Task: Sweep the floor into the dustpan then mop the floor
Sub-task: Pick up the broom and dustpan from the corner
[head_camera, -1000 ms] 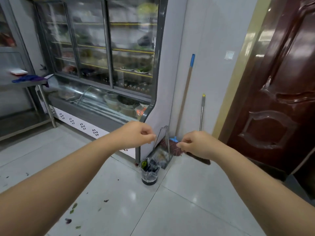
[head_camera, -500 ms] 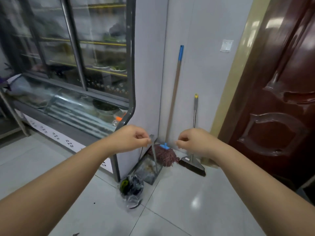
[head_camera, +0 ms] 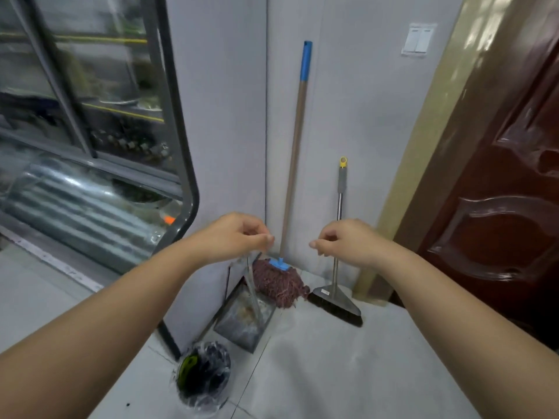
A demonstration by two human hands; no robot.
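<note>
The pale grey tiled floor (head_camera: 348, 358) looks smooth and glossy. The dark red-brown panelled door (head_camera: 499, 192) has a high lacquered shine. The long mop's tan wooden handle (head_camera: 295, 152) is matt, capped in blue plastic, above a rough maroon yarn head (head_camera: 279, 282). The short broom's metal shaft (head_camera: 339, 207) gleams over dark bristles. The square metal dustpan (head_camera: 245, 322) looks dull and stained. Crinkly clear plastic film lines the small black bin (head_camera: 204, 373).

Floor (head_camera: 348, 373): dustpan (head_camera: 245, 322), mop (head_camera: 279, 285), broom (head_camera: 335, 306), bin (head_camera: 204, 375).

Mop (head_camera: 281, 281) between dustpan (head_camera: 245, 322) (left) and broom (head_camera: 337, 303).
</note>
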